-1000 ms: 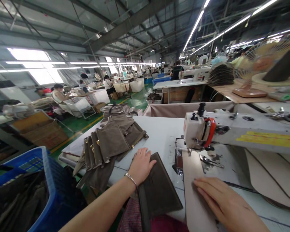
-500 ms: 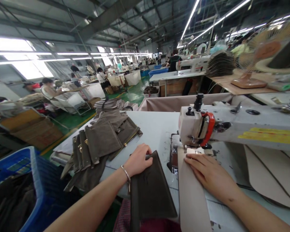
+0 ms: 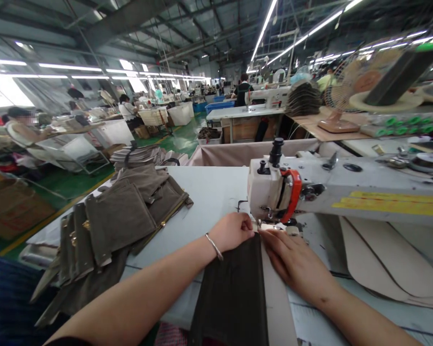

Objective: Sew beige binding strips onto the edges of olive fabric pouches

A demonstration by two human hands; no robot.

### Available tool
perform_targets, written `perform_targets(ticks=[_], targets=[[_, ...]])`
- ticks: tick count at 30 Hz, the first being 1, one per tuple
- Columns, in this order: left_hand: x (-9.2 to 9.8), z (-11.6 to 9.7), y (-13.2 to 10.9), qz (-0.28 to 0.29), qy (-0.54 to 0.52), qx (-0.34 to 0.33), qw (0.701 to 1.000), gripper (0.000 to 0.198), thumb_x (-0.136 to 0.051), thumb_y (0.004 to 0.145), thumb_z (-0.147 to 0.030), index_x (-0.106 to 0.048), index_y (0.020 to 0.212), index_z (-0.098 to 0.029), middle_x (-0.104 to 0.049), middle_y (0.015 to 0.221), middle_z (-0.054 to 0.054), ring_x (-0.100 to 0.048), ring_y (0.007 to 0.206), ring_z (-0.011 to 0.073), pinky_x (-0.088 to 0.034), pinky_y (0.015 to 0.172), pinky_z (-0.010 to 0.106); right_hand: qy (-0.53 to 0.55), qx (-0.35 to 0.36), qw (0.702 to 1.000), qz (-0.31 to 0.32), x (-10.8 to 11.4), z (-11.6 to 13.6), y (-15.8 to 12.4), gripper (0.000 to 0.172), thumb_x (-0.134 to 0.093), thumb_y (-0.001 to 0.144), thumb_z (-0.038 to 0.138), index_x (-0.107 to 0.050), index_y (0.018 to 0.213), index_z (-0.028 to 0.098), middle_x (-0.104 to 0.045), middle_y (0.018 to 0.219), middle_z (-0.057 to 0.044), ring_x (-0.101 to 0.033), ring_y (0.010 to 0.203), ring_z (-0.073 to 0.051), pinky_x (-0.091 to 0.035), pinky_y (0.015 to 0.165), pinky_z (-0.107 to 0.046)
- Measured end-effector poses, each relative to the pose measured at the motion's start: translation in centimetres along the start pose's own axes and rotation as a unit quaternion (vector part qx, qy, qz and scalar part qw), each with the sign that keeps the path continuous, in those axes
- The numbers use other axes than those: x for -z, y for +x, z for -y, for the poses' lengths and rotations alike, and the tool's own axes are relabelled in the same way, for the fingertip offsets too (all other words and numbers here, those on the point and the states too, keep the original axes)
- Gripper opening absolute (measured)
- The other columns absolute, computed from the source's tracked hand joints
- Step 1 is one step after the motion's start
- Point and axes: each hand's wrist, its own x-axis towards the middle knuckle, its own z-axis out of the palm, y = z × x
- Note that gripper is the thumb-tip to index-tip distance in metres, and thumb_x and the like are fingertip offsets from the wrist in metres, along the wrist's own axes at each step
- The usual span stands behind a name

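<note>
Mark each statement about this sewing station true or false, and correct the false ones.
1. The left hand grips the top edge of the dark fabric panel. True.
2. The right hand lies open and flat near the sewing machine needle. True.
3. The pile of brown pieces sits right of the machine. False: it lies to its left.
4. The bracelet is on the right wrist. False: it is on the left wrist.

Legible text: none; the yellow label strip (image 3: 389,205) on the sewing machine (image 3: 310,190) arm at 3 o'clock and the red print on the cardboard box (image 3: 10,214) at 9 o'clock are too blurred to read.
</note>
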Motion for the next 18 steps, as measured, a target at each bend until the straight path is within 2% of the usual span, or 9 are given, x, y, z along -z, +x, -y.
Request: perform_targets(ticks=[5, 10, 18], targets=[[-1.3, -0.4, 1.0, -0.022, 0.032, -0.003, 0.999, 0.009, -0.055, 0.075, -0.021, -0.063, 0.073, -0.016, -0.063, 0.068, 0.001, -0.056, 0.062, 0.0147, -0.038, 0.056, 0.023, 0.004, -0.018, 1.000, 0.005, 0.0, 0.2, 0.0, 0.046, -0.044, 0.093, 0.024, -0.038, 0.138, 0.020, -0.049, 0.134, -0.011, -0.052, 0.115, -0.025, -0.047, 0.093, -0.044], [-1.0, -1.1, 0.8, -0.043, 0.055, 0.010, 0.998, 0.011, -0.054, 0.077, -0.021, -0.063, 0.074, -0.016, -0.063, 0.068, 0.002, -0.054, 0.060, 0.0147, -0.035, 0.054, 0.024, 0.013, -0.027, 0.999, 0.020, 0.0, 0.2, -0.1, 0.044, -0.044, 0.093, 0.024, -0.040, 0.136, 0.018, -0.049, 0.133, -0.011, -0.053, 0.112, -0.025, -0.046, 0.096, -0.045], [-0.7, -1.5, 0.8, -0.062, 0.068, 0.011, 0.996, 0.009, -0.054, 0.077, -0.017, -0.061, 0.072, -0.015, -0.064, 0.071, 0.004, -0.055, 0.062, 0.0142, -0.034, 0.055, 0.023, 0.023, -0.029, 0.999, 0.034, 0.1, 0.1, -0.3, 0.043, -0.041, 0.094, 0.024, -0.038, 0.137, 0.021, -0.049, 0.134, -0.009, -0.055, 0.108, -0.023, -0.051, 0.087, -0.044]])
